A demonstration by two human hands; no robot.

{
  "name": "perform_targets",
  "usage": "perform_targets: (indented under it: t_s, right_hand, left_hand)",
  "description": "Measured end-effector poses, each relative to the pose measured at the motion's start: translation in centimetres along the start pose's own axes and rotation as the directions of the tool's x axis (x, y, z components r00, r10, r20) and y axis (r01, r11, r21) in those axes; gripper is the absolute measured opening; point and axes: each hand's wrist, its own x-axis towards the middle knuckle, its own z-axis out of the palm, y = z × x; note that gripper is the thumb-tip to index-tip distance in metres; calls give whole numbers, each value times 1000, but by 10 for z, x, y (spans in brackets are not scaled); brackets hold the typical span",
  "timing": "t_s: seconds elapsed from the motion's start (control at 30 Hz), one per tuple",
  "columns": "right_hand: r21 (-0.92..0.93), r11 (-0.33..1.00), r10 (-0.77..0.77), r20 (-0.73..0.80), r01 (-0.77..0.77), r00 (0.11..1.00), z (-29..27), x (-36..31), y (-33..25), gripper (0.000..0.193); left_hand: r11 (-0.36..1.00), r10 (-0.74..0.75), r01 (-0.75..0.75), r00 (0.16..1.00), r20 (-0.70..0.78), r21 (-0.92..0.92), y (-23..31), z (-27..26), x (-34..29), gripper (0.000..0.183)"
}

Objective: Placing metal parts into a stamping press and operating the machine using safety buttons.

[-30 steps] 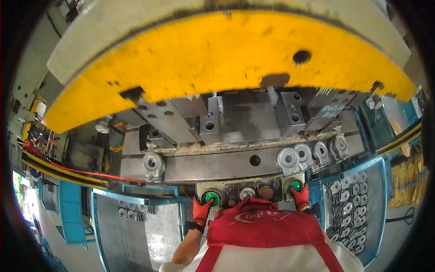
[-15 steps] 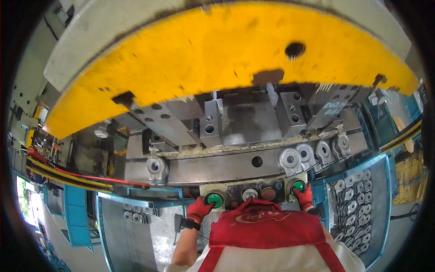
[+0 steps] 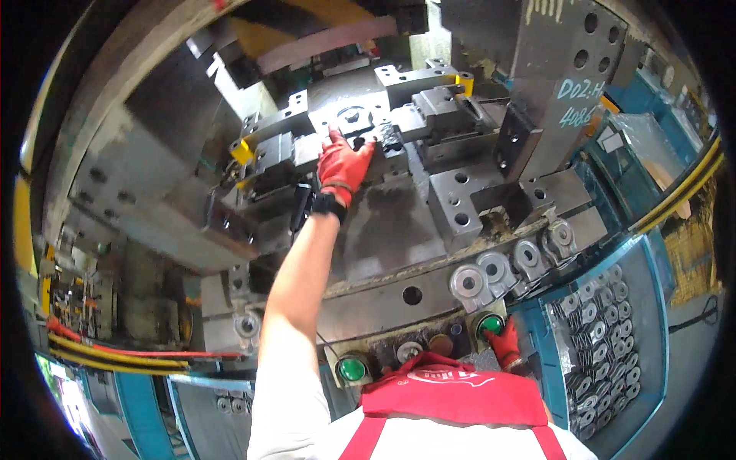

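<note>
My left hand (image 3: 344, 163), in a red glove, reaches far into the press die (image 3: 307, 123). Its fingers are spread and hold nothing that I can see. Just beyond the fingertips, a ring-shaped metal part (image 3: 354, 115) lies in the brightly lit middle of the die; whether I touch it I cannot tell. Near the front edge, my right hand (image 3: 504, 343), also red-gloved, rests beside the right green push button (image 3: 491, 326) with its fingers extended at the button's rim. The left green push button (image 3: 353, 369) has no hand on it.
Several ringed metal parts (image 3: 494, 268) stand on the press bed's front right edge, and one more metal part (image 3: 247, 325) at its left. A blue bin (image 3: 658, 337) on the right holds many such parts. Steel blocks (image 3: 458, 201) flank the die. Yellow guard rails (image 3: 678, 195) run alongside.
The yellow press ram that covered the upper view has risen, exposing the die. My left hand has left its green button and stretched forward into it. My right hand stays by its button.
</note>
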Motion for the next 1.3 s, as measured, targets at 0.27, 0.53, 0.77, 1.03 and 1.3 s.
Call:
perform_targets:
  t_s: [0.27, 0.53, 0.77, 1.03, 1.3]
  right_hand:
    - [50, 999, -13, -82, 17, 997, 1, -14, -6, 106]
    - [-55, 982, -190, -304, 182, 934, -27, -27, -49, 83]
    - [-313, 846, -513, -257, 432, 819, -36, -13, -135, 90]
    - [-745, 517, -591, 47, 423, 806, -12, 9, -150, 117]
    - [-531, 600, -632, 143, 598, 761, -32, 19, -146, 111]
  left_hand:
    - [907, -386, 319, 890, 242, 273, 40, 63, 110, 115]
    - [958, -285, 287, 957, -58, 16, 35, 49, 84, 110]
    - [936, 49, -136, 964, -261, -325, 20, 2, 3, 100]
    - [795, 213, -208, 975, -59, -570, -31, -61, -246, 109]
    - [917, -324, 355, 929, 177, -183, -147, -67, -350, 109]
